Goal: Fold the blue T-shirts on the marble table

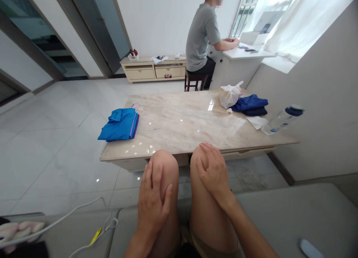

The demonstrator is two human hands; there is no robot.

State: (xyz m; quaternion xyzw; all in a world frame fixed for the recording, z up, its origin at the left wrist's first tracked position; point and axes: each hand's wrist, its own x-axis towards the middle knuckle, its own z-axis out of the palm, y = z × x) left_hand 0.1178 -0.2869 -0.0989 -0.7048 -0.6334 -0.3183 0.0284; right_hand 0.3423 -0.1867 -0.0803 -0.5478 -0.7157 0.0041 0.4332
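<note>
My left hand rests flat on my left knee, its fingers spread a little and holding nothing. On the other knee lies my right hand, also with outstretched fingers and nothing in it. Both knees touch or nearly touch the front edge of the marble-topped coffee table. A folded stack of clothes, bright blue on top with purple layers below, sits at the table's left end. Toward the right end are a white plastic bag, dark blue folded cloth and a clear bottle with a blue lid.
A person in a grey shirt sits on a stool at a white desk. A low cabinet stands along the back wall. A white cable with a yellow tag crosses the grey sofa on the left.
</note>
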